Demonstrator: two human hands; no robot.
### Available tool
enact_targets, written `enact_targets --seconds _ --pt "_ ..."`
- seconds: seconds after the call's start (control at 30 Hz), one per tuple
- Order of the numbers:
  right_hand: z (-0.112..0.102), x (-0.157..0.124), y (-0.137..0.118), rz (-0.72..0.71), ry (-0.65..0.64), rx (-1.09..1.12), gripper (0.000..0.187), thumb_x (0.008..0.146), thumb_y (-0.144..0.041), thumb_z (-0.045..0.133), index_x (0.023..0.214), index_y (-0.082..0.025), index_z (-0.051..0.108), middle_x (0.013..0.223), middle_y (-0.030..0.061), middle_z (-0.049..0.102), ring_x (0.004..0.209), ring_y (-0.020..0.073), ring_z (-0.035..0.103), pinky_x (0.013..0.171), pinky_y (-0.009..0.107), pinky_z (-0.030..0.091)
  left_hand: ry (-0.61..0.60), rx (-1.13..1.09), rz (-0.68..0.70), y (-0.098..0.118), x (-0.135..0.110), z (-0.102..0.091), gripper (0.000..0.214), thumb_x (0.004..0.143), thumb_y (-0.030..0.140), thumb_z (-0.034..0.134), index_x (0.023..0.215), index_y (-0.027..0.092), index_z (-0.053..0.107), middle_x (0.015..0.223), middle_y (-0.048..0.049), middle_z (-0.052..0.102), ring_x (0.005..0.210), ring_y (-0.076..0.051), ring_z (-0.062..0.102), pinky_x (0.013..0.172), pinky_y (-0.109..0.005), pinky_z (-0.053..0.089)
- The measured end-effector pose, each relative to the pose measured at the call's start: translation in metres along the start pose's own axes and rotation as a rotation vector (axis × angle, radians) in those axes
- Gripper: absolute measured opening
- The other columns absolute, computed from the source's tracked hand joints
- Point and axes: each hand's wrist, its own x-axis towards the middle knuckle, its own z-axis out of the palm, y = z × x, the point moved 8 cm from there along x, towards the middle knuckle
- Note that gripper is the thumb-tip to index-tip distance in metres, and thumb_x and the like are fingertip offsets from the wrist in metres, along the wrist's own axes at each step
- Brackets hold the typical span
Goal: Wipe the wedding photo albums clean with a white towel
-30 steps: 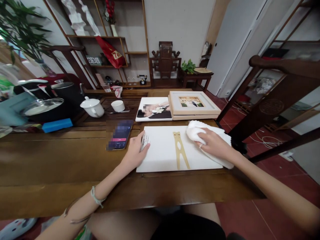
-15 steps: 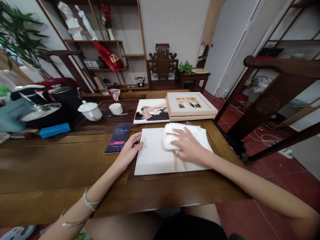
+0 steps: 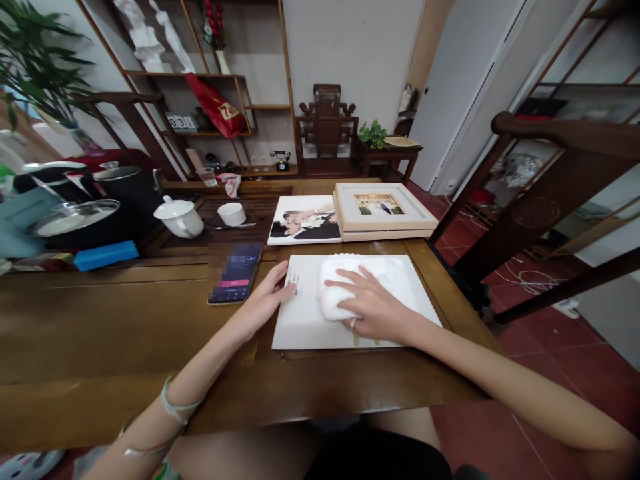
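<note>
A flat white panel (image 3: 300,327) lies on the wooden table in front of me, small dark print near its left edge and tan strips partly covered near its front. My left hand (image 3: 267,300) grips the panel's left edge, thumb on top and fingers along the side. Under my right hand (image 3: 367,300) is a folded white cloth (image 3: 330,303), pressed flat on the panel with the fingers spread over it. Left of my left hand lies a phone (image 3: 235,273) with its screen lit.
Behind the panel are a photo print (image 3: 305,230) and stacked light-wood picture frames (image 3: 345,230). Further left stand a lidded white bowl (image 3: 179,219), a small white cup (image 3: 231,214), a blue block (image 3: 107,255) and dark pots (image 3: 123,193). A wooden chair (image 3: 540,207) is at right.
My right hand and the cloth have slid toward me and slightly left, covering more of the tan strips. The panel has shifted slightly right; my left hand stays at its edge.
</note>
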Motion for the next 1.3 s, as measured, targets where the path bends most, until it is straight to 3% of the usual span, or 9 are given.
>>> enact_targets --seconds 0.1,0.17,0.37,0.57,0.73,0.97,1.07,1.2,1.3 --pt "-0.001 -0.008 0.002 -0.005 0.012 -0.017 0.022 0.075 -0.016 0.060 0.094 -0.020 0.069 0.144 0.0072 0.044 0.136 0.0333 0.029 0.107 0.062 0.021 0.031 0.272 0.003 -0.002 -0.010 -0.001 0.071 0.080 0.043 0.059 0.142 0.017 0.036 0.147 -0.0129 0.038 0.138 -0.033 0.028 0.112 -0.049 0.020" --pt "-0.002 -0.014 0.001 -0.020 0.030 -0.021 0.016 0.078 -0.019 0.059 0.090 -0.021 0.070 0.144 0.0063 0.044 0.136 0.0339 0.029 0.107 0.062 0.019 0.024 0.296 0.003 0.001 -0.017 0.000 0.069 0.082 0.042 0.056 0.142 0.017 0.034 0.147 -0.0122 0.039 0.138 -0.031 0.028 0.113 -0.048 0.017" --pt "-0.002 -0.018 -0.006 -0.081 0.093 0.004 0.034 0.085 -0.050 0.055 0.080 -0.020 0.070 0.140 0.0068 0.048 0.136 0.0359 0.029 0.108 0.063 0.016 0.092 -0.179 -0.141 0.006 -0.024 0.007 0.054 0.080 0.029 0.060 0.130 0.013 0.046 0.141 -0.0131 0.047 0.132 -0.026 0.040 0.110 -0.038 0.031" --pt "-0.002 -0.013 -0.008 -0.107 0.114 0.017 0.032 0.084 -0.050 0.056 0.080 -0.021 0.070 0.138 0.0074 0.050 0.135 0.0350 0.031 0.108 0.063 0.017 0.146 -0.483 -0.257 0.005 -0.021 0.006 0.034 0.076 0.015 0.066 0.110 0.013 0.061 0.127 -0.0117 0.060 0.124 -0.022 0.050 0.107 -0.031 0.036" --pt "-0.004 -0.013 -0.007 -0.107 0.136 0.014 0.035 0.086 -0.050 0.054 0.077 -0.020 0.069 0.138 0.0078 0.050 0.135 0.0340 0.032 0.108 0.061 0.018 0.073 -0.585 -0.320 0.009 -0.020 0.002 0.030 0.077 0.008 0.064 0.106 0.011 0.064 0.113 -0.0132 0.068 0.108 -0.020 0.062 0.096 -0.029 0.047" --pt "-0.015 -0.017 -0.022 -0.129 0.072 0.000 0.054 0.071 -0.070 0.058 0.088 -0.020 0.068 0.144 0.0089 0.042 0.138 0.0361 0.024 0.110 0.063 0.008 0.019 -0.625 -0.413 0.019 -0.027 -0.004 0.033 0.082 0.018 0.061 0.115 0.016 0.059 0.121 -0.0153 0.062 0.100 -0.026 0.066 0.080 -0.039 0.055" --pt "-0.018 -0.021 -0.040 -0.057 0.050 -0.063 0.045 0.066 -0.058 0.070 0.092 -0.022 0.068 0.150 0.0112 0.032 0.139 0.0404 0.016 0.107 0.068 0.004 0.052 -0.632 -0.372 0.034 -0.037 -0.010 0.035 0.084 0.024 0.061 0.118 0.018 0.058 0.124 -0.0146 0.060 0.105 -0.027 0.064 0.081 -0.038 0.055" --pt "-0.030 -0.033 -0.057 0.038 0.249 -0.154 0.011 0.071 -0.027 0.070 0.081 -0.022 0.066 0.144 0.0112 0.040 0.137 0.0415 0.021 0.105 0.071 0.015 0.091 -0.645 -0.259 0.064 -0.061 -0.017 0.041 0.083 0.031 0.061 0.122 0.020 0.057 0.125 -0.0134 0.060 0.109 -0.030 0.061 0.084 -0.042 0.055" --pt "-0.052 -0.052 -0.056 0.006 0.529 -0.118 0.020 0.081 -0.024 0.051 0.094 -0.019 0.066 0.121 0.0137 0.060 0.124 0.0320 0.047 0.101 0.056 0.040 0.142 -0.650 -0.128 0.088 -0.079 -0.023 0.044 0.084 0.037 0.059 0.124 0.021 0.057 0.126 -0.0118 0.061 0.113 -0.032 0.058 0.086 -0.042 0.054"
